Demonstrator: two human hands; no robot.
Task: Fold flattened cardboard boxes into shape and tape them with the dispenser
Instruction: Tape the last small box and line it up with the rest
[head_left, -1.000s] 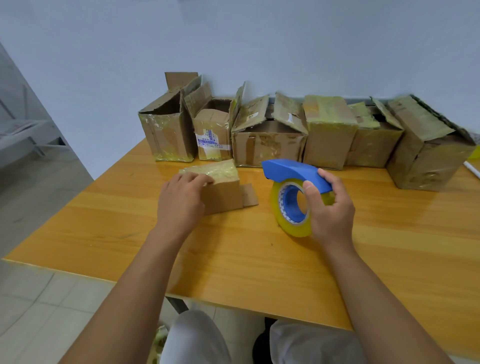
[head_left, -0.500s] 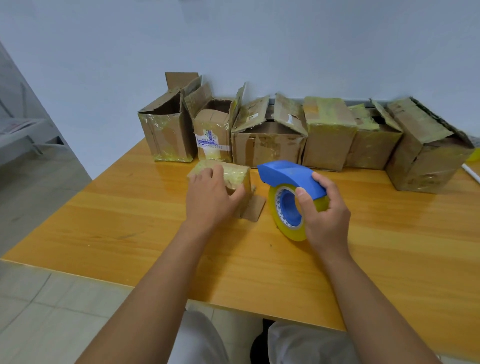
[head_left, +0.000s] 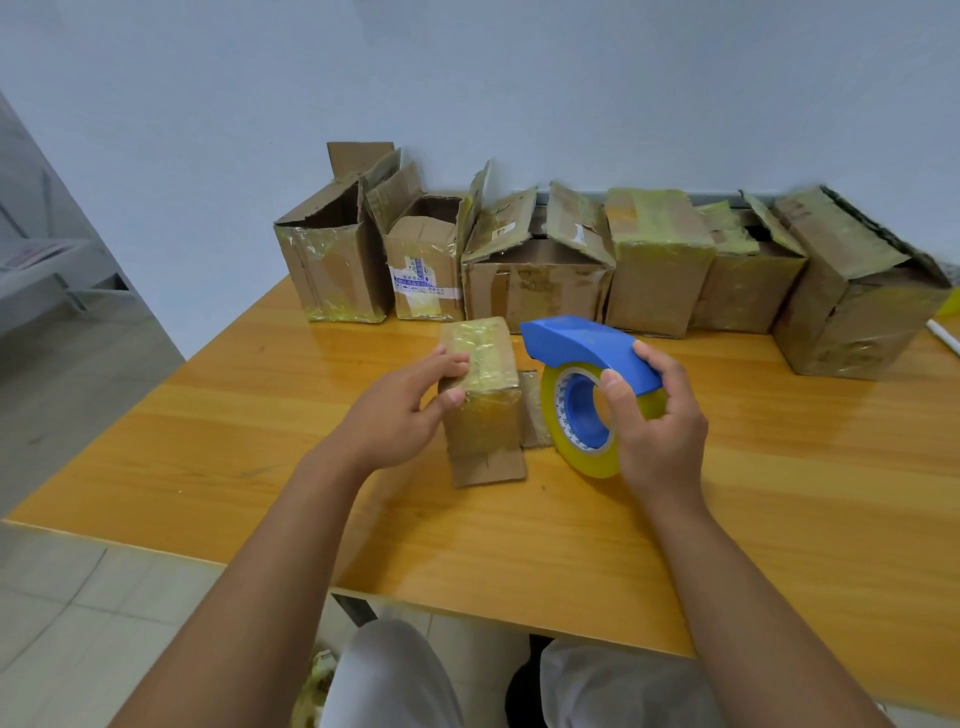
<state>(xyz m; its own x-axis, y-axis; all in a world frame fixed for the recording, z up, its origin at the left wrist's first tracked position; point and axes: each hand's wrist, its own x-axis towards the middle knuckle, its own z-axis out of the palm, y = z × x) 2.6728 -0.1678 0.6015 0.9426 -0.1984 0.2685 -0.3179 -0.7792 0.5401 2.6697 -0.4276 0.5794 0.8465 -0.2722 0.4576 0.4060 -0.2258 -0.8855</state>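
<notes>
A small cardboard box (head_left: 483, 415), covered in yellowish tape, stands on the wooden table (head_left: 727, 493) with two flaps spread on the tabletop. My left hand (head_left: 400, 410) grips its left side, fingers over the top edge and thumb on the front face. Just right of it, my right hand (head_left: 654, 431) holds the blue tape dispenser (head_left: 587, 343) with its yellow tape roll (head_left: 558, 441) standing on edge on the table.
A row of several taped cardboard boxes (head_left: 535, 280) lines the wall at the back of the table, some with open flaps. A large box (head_left: 857, 306) stands at the far right. The table's near edge crosses above my knees.
My left hand has turned the small box and drawn it nearer, so that a flap now points toward me. The dispenser has stayed close beside it in my right hand.
</notes>
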